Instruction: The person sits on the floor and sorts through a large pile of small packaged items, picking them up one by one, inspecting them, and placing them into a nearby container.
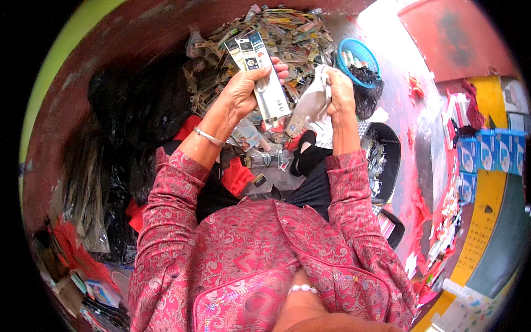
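My left hand [243,91] pinches several slim flat packets [272,102] between thumb and fingers. They are fanned out, with dark printed tops and pale, partly see-through lower parts. To the right, my right hand [340,91] is closed on a bunched white cloth [316,98], which hangs down toward the packets. A small gap separates the packets from the cloth. Beyond both hands lies a large loose heap of similar small packets [298,36]. Below them, more packets [249,134] lie by my feet.
A blue plastic basket [341,61] with dark contents stands right of the heap, beside a black plastic bag [369,102]. Nearer is a black container [394,160] of small pieces. Dark plastic sheeting [138,99] fills the left; blue boxes [487,152] stand far right.
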{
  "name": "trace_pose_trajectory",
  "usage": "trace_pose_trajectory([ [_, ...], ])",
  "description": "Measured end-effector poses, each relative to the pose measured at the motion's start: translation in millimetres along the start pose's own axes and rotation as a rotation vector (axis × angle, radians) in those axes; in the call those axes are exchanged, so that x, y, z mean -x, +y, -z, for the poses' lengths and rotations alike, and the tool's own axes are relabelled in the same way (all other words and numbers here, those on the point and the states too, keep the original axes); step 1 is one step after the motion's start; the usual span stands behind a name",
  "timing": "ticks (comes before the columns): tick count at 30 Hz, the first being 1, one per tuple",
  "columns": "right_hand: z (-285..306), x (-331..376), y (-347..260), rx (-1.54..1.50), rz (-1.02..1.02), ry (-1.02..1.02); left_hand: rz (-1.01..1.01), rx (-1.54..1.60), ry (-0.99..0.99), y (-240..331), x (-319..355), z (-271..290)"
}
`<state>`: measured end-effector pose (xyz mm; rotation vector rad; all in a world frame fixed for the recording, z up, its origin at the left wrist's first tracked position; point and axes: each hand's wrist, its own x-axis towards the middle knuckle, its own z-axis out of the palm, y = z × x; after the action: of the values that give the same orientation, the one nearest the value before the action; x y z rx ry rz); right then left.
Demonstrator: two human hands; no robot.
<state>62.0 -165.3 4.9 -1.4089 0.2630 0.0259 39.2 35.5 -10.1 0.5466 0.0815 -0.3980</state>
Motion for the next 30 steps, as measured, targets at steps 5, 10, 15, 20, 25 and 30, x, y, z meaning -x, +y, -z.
trace_pose_trajectory([
  [5,12.9,-9.8,5.2,-0.318,-0.246,-0.207,-0.084,0.030,0.039,7.3,0.9,0.9],
  [10,-35.1,24.5,-26.6,0.037,0.269,0.016,-0.027,-0.084,0.156,-0.4,-1.2,1.8],
  [15,-79.9,38.2,7.0,0.712,0.768,-0.014,0.119,0.282,-0.134,-18.3,-5.5,5.4],
  [20,-77.3,37.4,13.9,0.890,0.744,-0.023,0.126,0.313,-0.044,-17.9,-3.2,-2.7],
  [25,-77.1,33.1,19.0,0.967,0.791,-0.141,0.161,0.365,0.070,-18.9,-13.8,10.0],
  [30,-77.2,39.3,18.7,1.073,0.882,-0.298,0.289,0.510,-0.076,-18.6,-17.7,29.3],
])
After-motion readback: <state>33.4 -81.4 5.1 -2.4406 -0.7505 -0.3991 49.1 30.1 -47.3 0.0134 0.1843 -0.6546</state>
